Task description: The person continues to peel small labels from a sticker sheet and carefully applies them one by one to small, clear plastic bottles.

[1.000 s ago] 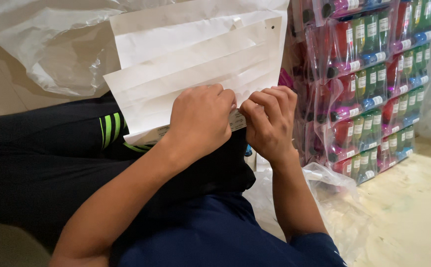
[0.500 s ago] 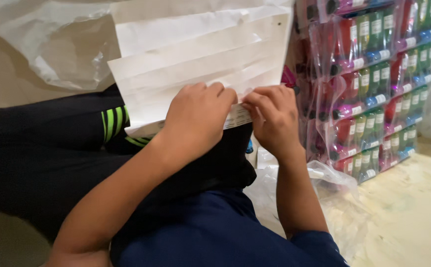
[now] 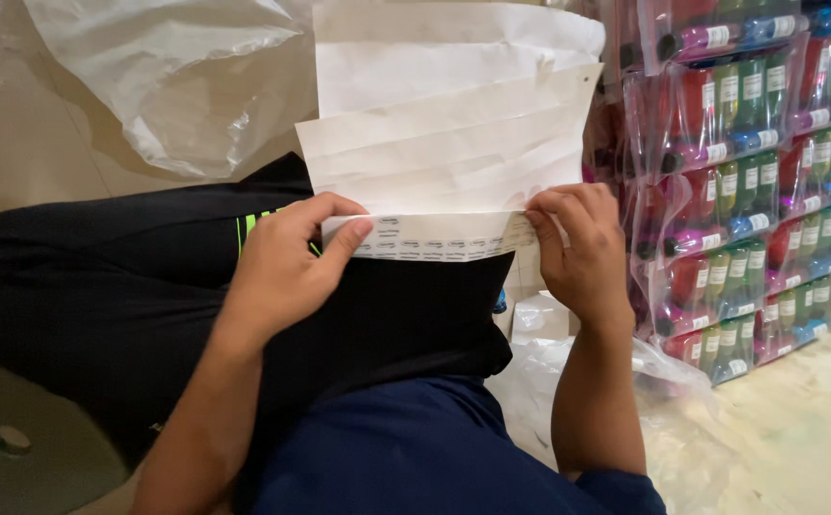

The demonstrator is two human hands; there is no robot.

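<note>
White paper sheets (image 3: 449,133) fan out at upper centre; the left hand (image 3: 287,272) and right hand (image 3: 582,253) pinch a sticker strip (image 3: 439,238) along their lower edge, its small labels all in place, none peeled.

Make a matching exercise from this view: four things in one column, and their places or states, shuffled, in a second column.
Things:
1. left hand
2. right hand
3. stack of white folded paper sheets
4. clear packs of coloured bottles

Places or states:
A. stacked at the right edge of the view
B. pinching the left end of the printed label strip
C. fanned out above the strip
D. pinching the right end of the strip

Pairs: 1-B, 2-D, 3-C, 4-A
</note>
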